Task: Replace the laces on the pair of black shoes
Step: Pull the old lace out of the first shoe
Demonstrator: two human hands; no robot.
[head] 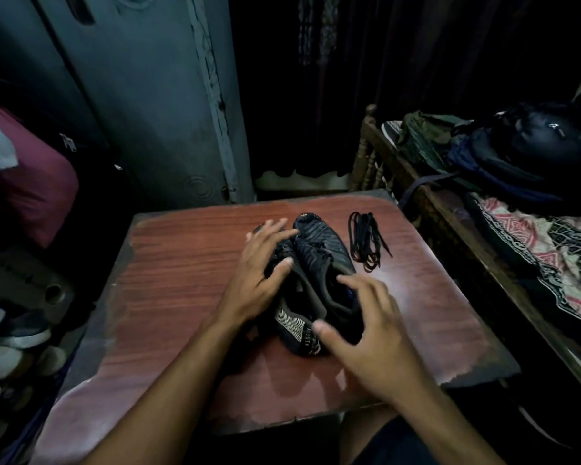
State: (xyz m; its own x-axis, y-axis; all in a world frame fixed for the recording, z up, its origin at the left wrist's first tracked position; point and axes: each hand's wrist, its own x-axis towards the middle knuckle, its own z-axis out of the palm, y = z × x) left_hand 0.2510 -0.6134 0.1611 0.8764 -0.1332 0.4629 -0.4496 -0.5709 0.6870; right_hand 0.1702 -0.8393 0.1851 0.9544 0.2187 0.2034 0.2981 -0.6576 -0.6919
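So the pair of black shoes (pixel 311 280) is sitting side by side in the middle of the counter (pixel 182 263), toes pointing far, and the spare laces (pixel 366 241) are lying bundled just to the right of them, not touching. The left hand (pixel 260 266) is resting on the left shoe with fingers spread, so that grip is released, more pressing than grasping. The right hand (pixel 369 327) is hovering over the heel of the right shoe, fingers loose and a bit blurry, grasping nothing as far as I can tell.

What's worrying me: it's dim and everything is black on black, so picking the old lace out of the eyelets is looking fiddly, and old and new laces could easily get mixed up. The bundle could also get knocked off the right edge, where the bed (pixel 534 236) is crowding in close. The left and near parts of the counter are offering the most working room.
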